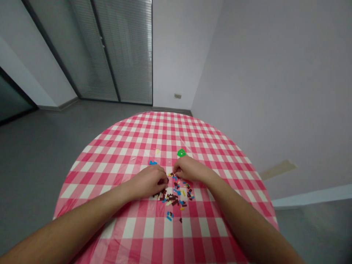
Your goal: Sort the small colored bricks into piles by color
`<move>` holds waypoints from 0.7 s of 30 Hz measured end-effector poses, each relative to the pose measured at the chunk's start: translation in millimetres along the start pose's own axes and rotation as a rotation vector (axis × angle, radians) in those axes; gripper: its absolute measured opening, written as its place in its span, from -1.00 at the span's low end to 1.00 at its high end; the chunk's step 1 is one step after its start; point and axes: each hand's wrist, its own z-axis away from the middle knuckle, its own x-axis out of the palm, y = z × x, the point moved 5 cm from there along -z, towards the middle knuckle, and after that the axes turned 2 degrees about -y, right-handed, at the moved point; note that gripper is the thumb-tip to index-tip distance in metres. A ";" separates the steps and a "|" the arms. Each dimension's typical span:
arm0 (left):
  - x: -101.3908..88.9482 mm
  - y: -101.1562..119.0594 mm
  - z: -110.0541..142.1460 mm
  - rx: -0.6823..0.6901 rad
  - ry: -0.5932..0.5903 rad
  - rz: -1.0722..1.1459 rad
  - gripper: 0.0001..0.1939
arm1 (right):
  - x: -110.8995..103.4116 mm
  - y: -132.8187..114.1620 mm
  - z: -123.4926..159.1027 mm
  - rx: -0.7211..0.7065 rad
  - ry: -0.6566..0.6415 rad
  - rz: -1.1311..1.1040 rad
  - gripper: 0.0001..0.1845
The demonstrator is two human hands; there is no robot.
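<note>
Small toy building bricks, mostly dark brown with some blue, yellow and white ones, lie scattered in a loose pile in front of me. My left hand rests at the pile's left edge, its fingers curled in; a dark speck shows by the fingertips, too small to name. From the right, my right hand reaches to the far side of the pile. Its thumb and fingers are pinched together just above several small pieces, and whatever they hold is hidden. The two hands are a short gap apart.
A round table with a red-and-white checked cloth carries everything. Beyond my hands lie a green openwork piece, a blue brick piece and a pale piece. A wall stands close on the right; glazed panels stand behind.
</note>
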 end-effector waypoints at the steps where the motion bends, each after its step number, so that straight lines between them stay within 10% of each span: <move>1: -0.1 -0.1 -0.1 0.007 0.007 0.003 -0.84 | 0.2 -1.0 -0.1 -0.010 0.001 0.005 -0.76; 12: -28.6 -34.3 5.7 -0.167 0.254 0.213 -0.86 | 0.7 -4.7 -1.5 -0.060 0.020 0.007 -0.78; 21: -50.8 -92.8 9.7 -0.355 0.522 0.235 -0.83 | -12.3 -6.1 -53.2 0.146 0.356 0.132 -0.75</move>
